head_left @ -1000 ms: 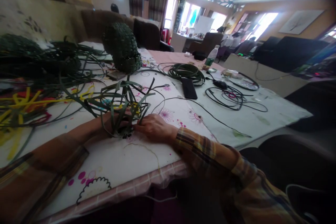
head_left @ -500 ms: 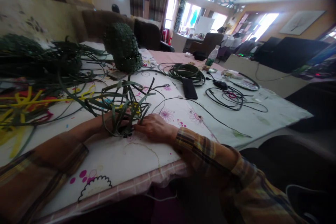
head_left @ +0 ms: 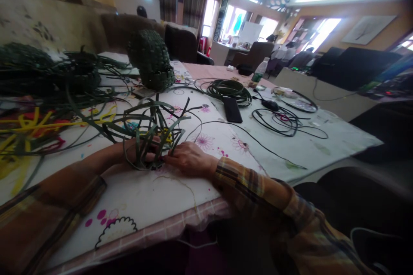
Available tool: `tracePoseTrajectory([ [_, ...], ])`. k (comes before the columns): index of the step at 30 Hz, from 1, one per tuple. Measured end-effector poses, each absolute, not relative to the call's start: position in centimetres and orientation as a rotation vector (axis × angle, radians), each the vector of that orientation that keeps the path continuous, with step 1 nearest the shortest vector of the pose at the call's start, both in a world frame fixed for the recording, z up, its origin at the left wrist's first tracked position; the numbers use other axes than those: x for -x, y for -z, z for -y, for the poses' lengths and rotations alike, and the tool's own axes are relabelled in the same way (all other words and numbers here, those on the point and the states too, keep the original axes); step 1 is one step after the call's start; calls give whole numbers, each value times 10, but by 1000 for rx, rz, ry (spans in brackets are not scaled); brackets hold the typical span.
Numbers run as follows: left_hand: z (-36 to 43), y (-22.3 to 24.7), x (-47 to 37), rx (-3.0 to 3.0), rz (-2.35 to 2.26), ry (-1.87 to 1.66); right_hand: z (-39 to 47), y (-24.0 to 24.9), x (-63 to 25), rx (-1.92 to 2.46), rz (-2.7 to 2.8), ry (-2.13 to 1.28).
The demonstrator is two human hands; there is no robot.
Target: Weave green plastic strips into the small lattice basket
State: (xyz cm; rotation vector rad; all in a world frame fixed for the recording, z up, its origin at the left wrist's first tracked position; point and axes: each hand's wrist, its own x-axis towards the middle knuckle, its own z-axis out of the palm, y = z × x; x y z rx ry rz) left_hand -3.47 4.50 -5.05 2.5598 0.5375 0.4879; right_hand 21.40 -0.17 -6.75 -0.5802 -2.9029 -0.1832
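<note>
Head view: on the worktop, your right hand pinched the base of the green strip weaving; your left hand sat inside it (fingers too screened to tell). It looked light, springy, best held low.

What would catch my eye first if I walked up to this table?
Probably the spiky cage of dark green strips near the table's front edge, with the left hand reaching in among them and the right hand at their right side. Behind it rises a tightly woven green basketwork piece, while bright yellow strips lie at the far left of the view.
</note>
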Motion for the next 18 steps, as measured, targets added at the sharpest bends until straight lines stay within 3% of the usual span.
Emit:
tracePoseTrajectory([
  [6,-45,49,38,-2502,-553,-417,2,63,-213,626,2943,185],
  [18,-26,66,27,-2373,-784,-794,4,62,-212,689,2966,263],
])
